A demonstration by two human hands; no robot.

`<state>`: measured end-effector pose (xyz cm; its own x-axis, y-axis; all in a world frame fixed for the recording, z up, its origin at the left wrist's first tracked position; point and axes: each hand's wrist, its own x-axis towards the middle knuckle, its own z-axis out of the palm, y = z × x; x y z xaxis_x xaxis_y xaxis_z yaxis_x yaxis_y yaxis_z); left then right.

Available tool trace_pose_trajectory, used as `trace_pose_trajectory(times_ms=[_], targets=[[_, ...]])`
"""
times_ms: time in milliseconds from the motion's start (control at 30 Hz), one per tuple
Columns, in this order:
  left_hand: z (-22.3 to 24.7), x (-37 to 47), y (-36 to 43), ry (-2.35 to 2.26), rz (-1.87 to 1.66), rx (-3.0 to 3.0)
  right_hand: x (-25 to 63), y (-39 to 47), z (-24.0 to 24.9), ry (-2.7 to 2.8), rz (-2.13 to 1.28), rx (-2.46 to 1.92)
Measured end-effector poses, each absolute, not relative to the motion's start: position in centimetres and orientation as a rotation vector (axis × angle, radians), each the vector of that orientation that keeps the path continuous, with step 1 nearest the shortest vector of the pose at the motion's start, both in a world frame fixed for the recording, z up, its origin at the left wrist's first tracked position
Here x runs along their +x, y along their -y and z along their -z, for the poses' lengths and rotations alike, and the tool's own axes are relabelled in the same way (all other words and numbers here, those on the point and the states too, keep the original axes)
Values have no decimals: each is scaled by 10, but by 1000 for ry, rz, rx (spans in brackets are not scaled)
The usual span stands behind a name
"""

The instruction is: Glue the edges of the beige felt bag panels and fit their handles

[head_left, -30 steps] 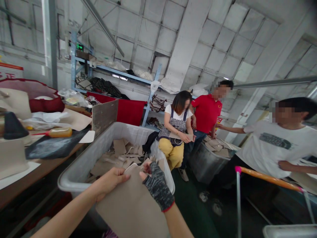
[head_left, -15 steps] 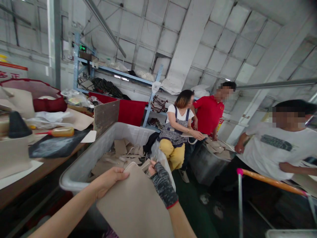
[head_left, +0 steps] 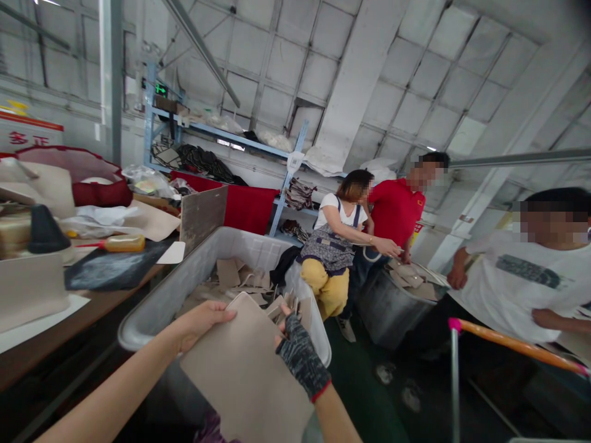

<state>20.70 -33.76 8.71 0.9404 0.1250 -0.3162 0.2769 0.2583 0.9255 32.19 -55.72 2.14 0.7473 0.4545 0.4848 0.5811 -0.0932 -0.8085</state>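
A beige sheet (head_left: 252, 369), smooth like leather or board and rounded at the corner, is held up before me, tilted. My left hand (head_left: 203, 323), bare, pinches it near the upper left corner between thumb and fingers. On its right edge is my right hand (head_left: 302, 354), closed, in a dark grey fingerless glove with a red cuff. Some of its fingers are hidden, and I cannot make out whether it also holds something small. Just beyond the sheet stands a large pale plastic bin (head_left: 152, 307) with beige offcuts (head_left: 231, 274) in it.
At left a cluttered workbench (head_left: 111, 307) bears a yellow-handled tool (head_left: 124, 243) and a black mat (head_left: 111, 267). Several people are ahead and to the right, near a grey bin (head_left: 381, 317). An orange-topped rail (head_left: 517, 344) stands at right. Blue shelving (head_left: 221, 132) lines the wall.
The view has shifted slightly, so the surroundings sit a little farther right. Both hands keep the sheet, which has tipped slightly. The aproned person's arm reaches farther toward the grey bin.
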Motion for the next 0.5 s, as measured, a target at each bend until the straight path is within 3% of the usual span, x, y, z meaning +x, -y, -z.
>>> trace_pose_trajectory(times_ms=[233, 367, 500], targets=[[-65, 185, 313, -407, -228, 1257, 340, 534, -16, 649, 268, -1686], [-27, 179, 344, -319, -104, 1167, 355, 513, 0, 537, 291, -1641], [-10, 187, 372, -537, -227, 1139, 357, 505, 5, 407, 196, -1613]])
